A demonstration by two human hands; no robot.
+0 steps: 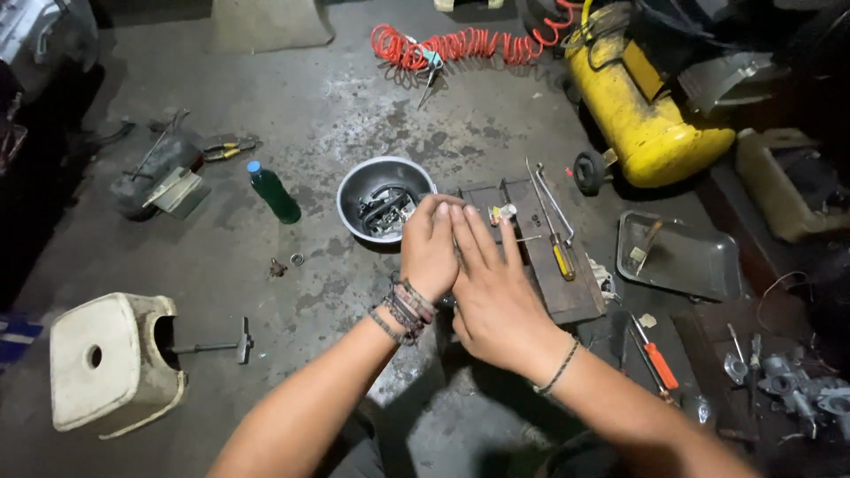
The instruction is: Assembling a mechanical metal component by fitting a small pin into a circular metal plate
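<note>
Two bare hands pressed side by side above a workshop floor.

Left hand [431,250] and right hand [496,288] flat, fingers straight and together, palms hidden; impossible to tell whether anything is held between. Just beyond, touching distance: a grey metal bowl [354,190] of small parts and a dark wooden board [571,296] bearing a yellow-handled screwdriver [558,248]. Farther off, a green bottle [273,192]. Risk, as a judgement: any tiny part slipping out, lost on the stained concrete.
</note>
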